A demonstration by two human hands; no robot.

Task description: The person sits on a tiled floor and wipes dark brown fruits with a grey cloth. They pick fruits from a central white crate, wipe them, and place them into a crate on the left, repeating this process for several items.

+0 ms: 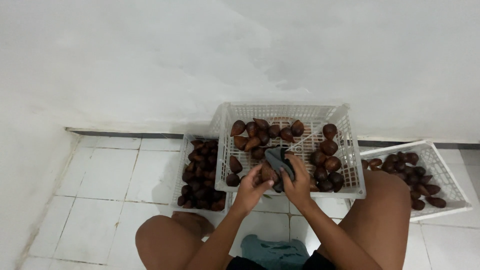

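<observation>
White wall up top, pale floor tiles (105,185) below, and the person sits on that floor with bare knees spread either side of the action. Front and centre stands a white slatted plastic crate (289,111), tilted up toward the wall, with brown scaly pointed fruits scattered in it. Over its near edge the two hands meet. The left hand (251,186) has its grip pinched round a single brown fruit (267,172), fingers curled under it, holding it just above the crate's front rim. The right hand (296,181) is pressed together on a dark grey cloth (278,158), and that cloth lies against the fruit's top and side. Left of the crate, a second white crate (183,165) sits on the floor, packed with the same dark fruits. Off to the right, past the knee, a third white crate (445,172) lies at an angle, part filled with more of them.
</observation>
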